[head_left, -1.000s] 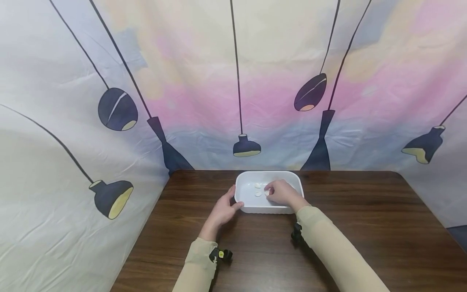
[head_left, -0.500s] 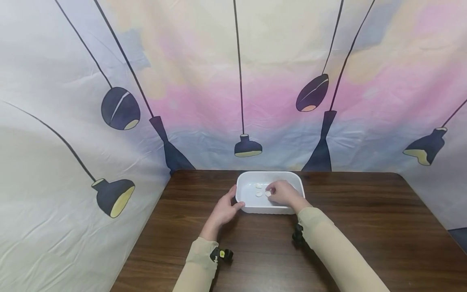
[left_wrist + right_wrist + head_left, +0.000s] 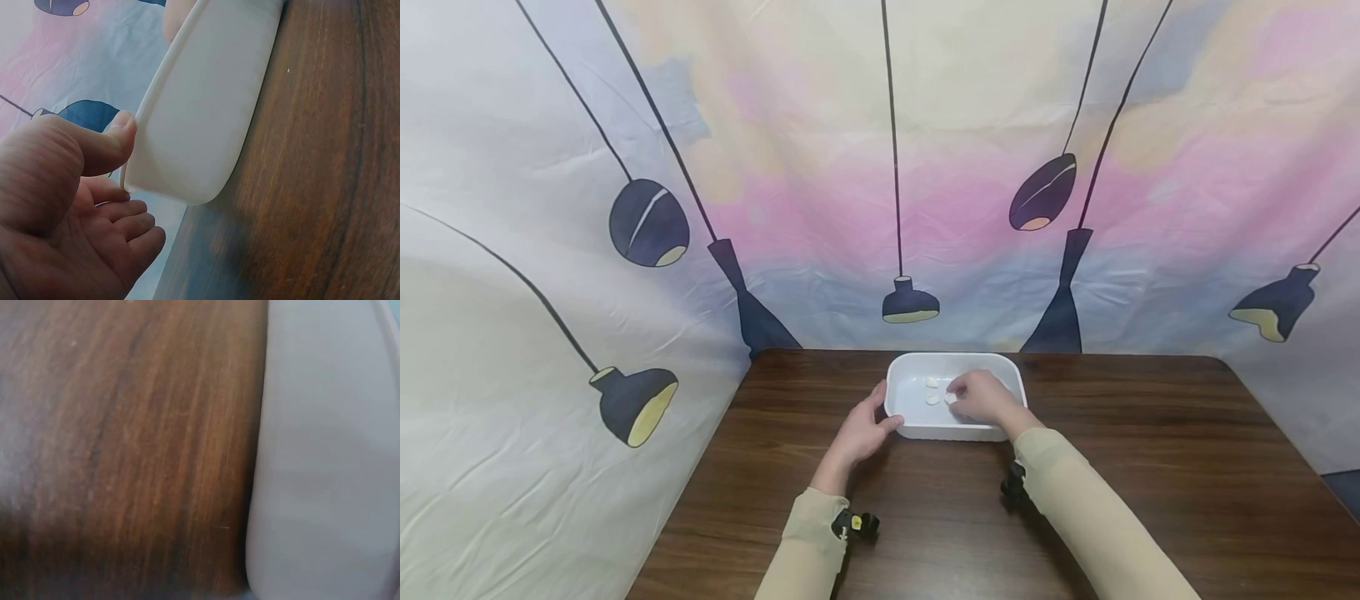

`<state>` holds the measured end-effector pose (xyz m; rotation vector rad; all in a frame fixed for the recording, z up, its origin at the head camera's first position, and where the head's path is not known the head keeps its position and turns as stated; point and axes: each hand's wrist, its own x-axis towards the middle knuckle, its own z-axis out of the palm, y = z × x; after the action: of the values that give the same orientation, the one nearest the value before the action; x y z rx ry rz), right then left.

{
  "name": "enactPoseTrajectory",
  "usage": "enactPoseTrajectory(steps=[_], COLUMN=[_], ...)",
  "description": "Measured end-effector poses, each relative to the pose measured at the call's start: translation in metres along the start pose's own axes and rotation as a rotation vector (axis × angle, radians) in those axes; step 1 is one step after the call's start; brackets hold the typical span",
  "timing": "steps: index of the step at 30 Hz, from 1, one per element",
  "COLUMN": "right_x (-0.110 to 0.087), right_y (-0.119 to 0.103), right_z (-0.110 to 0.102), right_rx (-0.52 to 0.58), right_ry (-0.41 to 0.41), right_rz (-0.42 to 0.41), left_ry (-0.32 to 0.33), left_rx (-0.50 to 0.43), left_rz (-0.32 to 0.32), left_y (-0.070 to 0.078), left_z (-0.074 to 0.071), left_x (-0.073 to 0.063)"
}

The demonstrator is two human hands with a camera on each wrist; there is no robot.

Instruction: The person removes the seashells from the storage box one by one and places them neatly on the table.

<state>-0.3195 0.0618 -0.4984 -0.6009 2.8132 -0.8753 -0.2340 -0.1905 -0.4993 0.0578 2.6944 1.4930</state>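
A white rectangular plastic tub (image 3: 917, 432) stands near the far edge of the table. At its left end my left hand (image 3: 859, 429) grips the near corner. In the left wrist view the thumb lies on the rim of the tub (image 3: 206, 94), with the fingers curled below. My right hand (image 3: 983, 397) reaches into the tub, its fingertips pinching a small white disc-like piece (image 3: 951, 399) low over the floor. Two similar pieces, a farther disc (image 3: 932, 382) and a nearer disc (image 3: 932, 400), lie to its left. The right wrist view holds only the tub's outer wall (image 3: 325, 456) and table.
Dark wood-grain table (image 3: 940, 533) extends around the tub and toward the front. Behind it hangs a cloth backdrop (image 3: 820, 192) printed with lamps. Black wrist cameras are strapped to the left cuff (image 3: 856, 523) and right cuff (image 3: 1013, 486).
The view shifts slightly. Both hands keep their places at the tub, and the right fingertips stay on the same white piece with hardly any movement.
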Motion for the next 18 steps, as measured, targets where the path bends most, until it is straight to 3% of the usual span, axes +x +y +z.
enactPoseTrajectory(steps=[18], right_x=[-0.017], right_y=[0.019], right_z=[-0.025], right_rx=[0.072], right_ry=[0.087], right_rz=[-0.100], left_ry=[0.004], left_rx=[0.006], left_rz=[0.006], left_y=[-0.003], left_z=[0.001], left_x=[0.003])
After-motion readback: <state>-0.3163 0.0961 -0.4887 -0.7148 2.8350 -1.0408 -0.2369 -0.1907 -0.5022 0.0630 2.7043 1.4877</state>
